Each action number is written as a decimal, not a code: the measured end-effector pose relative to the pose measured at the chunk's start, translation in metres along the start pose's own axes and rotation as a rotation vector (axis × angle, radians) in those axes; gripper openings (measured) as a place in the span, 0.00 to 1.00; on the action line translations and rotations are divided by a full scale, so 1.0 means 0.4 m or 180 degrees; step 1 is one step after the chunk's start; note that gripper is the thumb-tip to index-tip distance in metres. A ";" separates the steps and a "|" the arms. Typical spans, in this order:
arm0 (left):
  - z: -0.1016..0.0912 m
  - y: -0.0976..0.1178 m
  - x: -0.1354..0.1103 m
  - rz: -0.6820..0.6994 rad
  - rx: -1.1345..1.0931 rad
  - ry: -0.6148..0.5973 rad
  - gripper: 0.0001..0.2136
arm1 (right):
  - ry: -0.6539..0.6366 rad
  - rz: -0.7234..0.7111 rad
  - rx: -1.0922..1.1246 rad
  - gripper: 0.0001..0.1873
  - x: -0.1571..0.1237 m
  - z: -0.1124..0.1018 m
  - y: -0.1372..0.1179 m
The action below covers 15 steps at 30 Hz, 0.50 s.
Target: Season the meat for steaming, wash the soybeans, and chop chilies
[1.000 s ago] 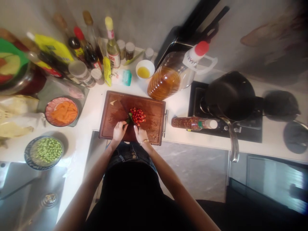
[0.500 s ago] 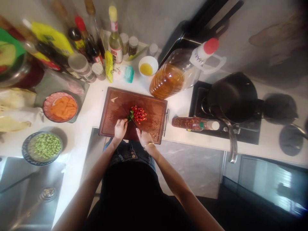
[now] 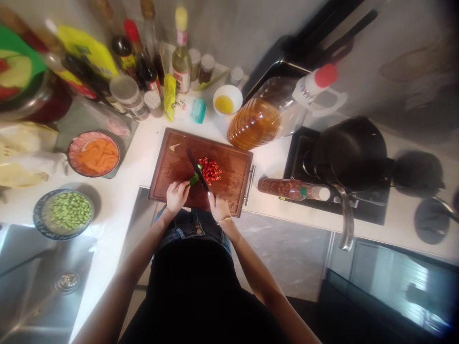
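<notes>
A brown wooden cutting board lies on the counter in front of me. My right hand is closed round the handle of a dark-bladed knife, whose blade points away and to the left. The fingers of my left hand pinch a green pepper, which lies against the blade's left side. Just right of the blade sits a pile of chopped red chili. A small pale scrap rests near the board's far left corner.
Left are a plate of orange slices, a bowl of green beans and a sink. Behind stand bottles, a bowl of yellow liquid and an oil jug. A chili jar and a dark pot are right.
The knife blade now shows more fully, reaching further up and left across the board. The whole view has shifted slightly; both hands keep their holds.
</notes>
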State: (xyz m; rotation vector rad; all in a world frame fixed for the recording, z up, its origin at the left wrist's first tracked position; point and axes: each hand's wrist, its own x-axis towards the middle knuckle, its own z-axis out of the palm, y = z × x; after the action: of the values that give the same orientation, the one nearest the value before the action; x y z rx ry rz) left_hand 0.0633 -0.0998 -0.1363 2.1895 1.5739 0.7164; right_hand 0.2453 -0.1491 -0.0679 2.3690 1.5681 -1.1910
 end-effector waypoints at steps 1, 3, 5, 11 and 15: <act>0.003 -0.003 -0.002 0.0012 0.0008 -0.0063 0.08 | -0.0044 -0.0010 -0.0053 0.26 -0.009 -0.005 0.001; 0.012 -0.007 0.000 0.0062 -0.0023 -0.0133 0.09 | -0.0164 -0.0001 -0.0168 0.26 -0.026 -0.011 0.002; 0.022 -0.006 0.007 0.0128 -0.0023 -0.0100 0.09 | -0.0253 0.0075 -0.0298 0.26 -0.039 -0.012 0.002; 0.038 -0.001 0.019 0.0239 0.0064 0.0011 0.08 | -0.0350 0.0286 -0.0425 0.28 -0.035 -0.010 -0.017; 0.039 -0.006 0.019 0.0187 -0.0057 -0.0107 0.09 | -0.0430 0.0237 -0.0360 0.30 0.017 0.009 -0.041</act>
State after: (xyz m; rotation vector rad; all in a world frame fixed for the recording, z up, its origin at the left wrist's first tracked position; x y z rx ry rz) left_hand 0.0726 -0.0916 -0.1487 2.2313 1.4869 0.7044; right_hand 0.2315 -0.1376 -0.0690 2.2068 1.4522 -1.1868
